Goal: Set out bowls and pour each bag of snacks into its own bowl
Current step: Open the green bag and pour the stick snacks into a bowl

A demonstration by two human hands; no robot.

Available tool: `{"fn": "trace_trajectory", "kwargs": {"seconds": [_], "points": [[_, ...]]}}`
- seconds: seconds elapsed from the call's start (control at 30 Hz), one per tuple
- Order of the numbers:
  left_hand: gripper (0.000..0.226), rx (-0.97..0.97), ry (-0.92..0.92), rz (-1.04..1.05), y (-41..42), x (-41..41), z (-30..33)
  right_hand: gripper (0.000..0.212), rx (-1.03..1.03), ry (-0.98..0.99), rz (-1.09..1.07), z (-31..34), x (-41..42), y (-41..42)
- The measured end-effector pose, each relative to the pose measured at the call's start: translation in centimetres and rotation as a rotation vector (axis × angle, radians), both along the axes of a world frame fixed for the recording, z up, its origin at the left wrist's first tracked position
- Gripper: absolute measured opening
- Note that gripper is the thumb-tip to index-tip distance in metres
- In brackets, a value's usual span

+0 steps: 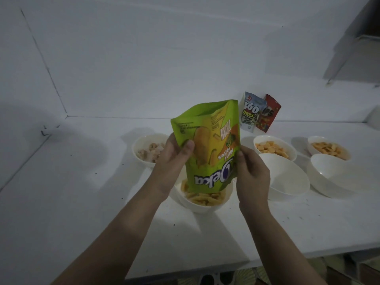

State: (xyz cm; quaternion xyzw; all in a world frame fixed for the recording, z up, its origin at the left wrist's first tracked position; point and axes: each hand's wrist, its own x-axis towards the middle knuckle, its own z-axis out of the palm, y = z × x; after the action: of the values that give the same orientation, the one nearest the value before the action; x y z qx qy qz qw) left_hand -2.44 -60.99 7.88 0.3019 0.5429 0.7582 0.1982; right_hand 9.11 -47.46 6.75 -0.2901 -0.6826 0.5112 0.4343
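Both forearms reached in from the near edge; the left hand [172, 159] and right hand [251, 171] gripped an upside-down green bag [207, 145] by its sides, its mouth hidden inside the white bowl [202, 202] of yellow snacks directly below. Right of the grip sat two empty bowls [287, 177], with bare counter [72, 192] left

There is a single view, from a wide-angle camera worn on the person's head. It looks forward and down over the white worktop [61, 202], toward the white wall behind it and the corner at the left. The lens sits close: both forearms run in from the bottom edge, and the hands [249, 171] fill the middle of the frame. The wide angle bends the worktop's edges. At the bottom edge a strip of floor shows below the worktop's front.
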Motion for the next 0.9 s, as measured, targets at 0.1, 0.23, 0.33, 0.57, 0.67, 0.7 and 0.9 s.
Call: {"fn": "trace_trajectory", "kwargs": {"seconds": [0.1, 0.23, 0.33, 0.57, 0.67, 0.7, 0.9], "points": [[0.033, 0.007, -0.026, 0.053, 1.0, 0.3, 0.6, 0.022, -0.04, 0.016, 0.053, 0.3, 0.0, 0.7], [0.03, -0.006, -0.015, 0.13, 2.1, 0.1, 1.2, 0.026, -0.173, 0.056, 0.14, 1.5, 0.2, 1.8], [0.031, -0.012, -0.022, 0.181, 2.7, 0.1, 1.6, 0.023, -0.167, 0.016, 0.243, 2.6, 0.1, 2.3], [0.033, -0.087, -0.019, 0.191, 3.0, -0.5, 1.7, 0.026, -0.205, 0.064, 0.359, 4.4, -0.2, 3.2], [0.032, -0.127, 0.024, 0.21, 2.9, -0.4, 1.7, 0.036, -0.186, 0.097, 0.48, 5.2, -0.5, 3.5], [0.03, -0.133, 0.042, 0.231, 2.9, -0.4, 1.7, 0.037, -0.182, 0.09, 0.491, 5.5, -0.7, 3.5], [0.023, -0.097, 0.089, 0.284, 2.3, -0.3, 1.7, 0.008, -0.184, 0.147, 0.458, 6.2, -1.5, 3.8]]}}
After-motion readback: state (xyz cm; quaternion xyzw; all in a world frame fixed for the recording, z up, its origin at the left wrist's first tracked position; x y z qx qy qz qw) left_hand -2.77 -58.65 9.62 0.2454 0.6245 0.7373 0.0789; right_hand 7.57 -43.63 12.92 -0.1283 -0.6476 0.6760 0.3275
